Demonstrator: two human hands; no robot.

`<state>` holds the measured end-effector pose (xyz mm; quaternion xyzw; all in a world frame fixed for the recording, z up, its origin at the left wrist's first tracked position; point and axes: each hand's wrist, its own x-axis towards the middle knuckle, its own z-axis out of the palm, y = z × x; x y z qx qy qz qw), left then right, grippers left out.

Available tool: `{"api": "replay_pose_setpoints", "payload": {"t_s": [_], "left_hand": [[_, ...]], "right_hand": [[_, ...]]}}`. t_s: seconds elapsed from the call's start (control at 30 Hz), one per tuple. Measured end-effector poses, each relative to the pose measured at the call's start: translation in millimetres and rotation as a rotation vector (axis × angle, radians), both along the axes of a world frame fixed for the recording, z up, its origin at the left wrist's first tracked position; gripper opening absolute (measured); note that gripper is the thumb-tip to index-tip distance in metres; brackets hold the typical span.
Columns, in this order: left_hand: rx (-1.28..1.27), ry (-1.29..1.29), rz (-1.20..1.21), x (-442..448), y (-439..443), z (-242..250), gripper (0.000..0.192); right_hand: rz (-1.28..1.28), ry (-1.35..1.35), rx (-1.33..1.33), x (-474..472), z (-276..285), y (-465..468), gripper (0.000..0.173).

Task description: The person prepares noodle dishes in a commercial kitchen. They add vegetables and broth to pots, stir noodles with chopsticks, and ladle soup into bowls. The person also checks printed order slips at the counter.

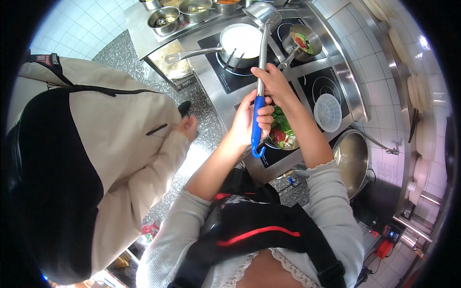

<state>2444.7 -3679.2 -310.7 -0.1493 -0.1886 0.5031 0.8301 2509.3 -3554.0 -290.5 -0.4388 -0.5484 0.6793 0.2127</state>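
In the head view my left hand (252, 118) is closed around the blue handle (256, 120) of a large metal ladle (264, 16). Farther up the steel shaft, my right hand (274, 81) grips the same ladle. Its bowl is at the far end, beside a saucepan of white liquid (241, 39) with chopsticks or tongs at its rim. To the right of the bowl is a small pot with green and red food (302, 40). Below my hands, partly hidden by them, a pot holds leafy greens, red sauce and sprouts (284, 131).
A co-worker in a beige jacket (119, 133) stands close on the left. A translucent plastic lid or bowl (327, 112) lies on the right induction hob. Several metal containers (164, 21) stand on the back-left counter. A large metal bowl (351, 162) is at the right.
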Motion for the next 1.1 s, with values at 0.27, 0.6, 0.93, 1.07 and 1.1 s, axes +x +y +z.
{"api": "replay_pose_setpoints", "payload": {"t_s": [0.27, 0.6, 0.93, 1.07, 1.1], "left_hand": [[-0.119, 1.201, 0.182, 48, -36, 38, 0.025], [0.373, 1.782, -0.166, 192, -82, 31, 0.052], [0.133, 1.853, -0.132, 234, -137, 13, 0.045], [0.092, 1.861, -0.06, 214, -174, 17, 0.038], [0.084, 1.861, -0.039, 205, -184, 18, 0.036]], "right_hand": [[0.049, 0.499, -0.374, 60, -18, -23, 0.024], [-0.397, 0.658, -0.175, 364, -30, -173, 0.021], [-0.903, 0.536, -0.618, 585, -194, -165, 0.019], [-0.857, 0.867, -0.896, 605, -239, -152, 0.029], [-0.832, 0.895, -0.848, 601, -244, -154, 0.036]]}}
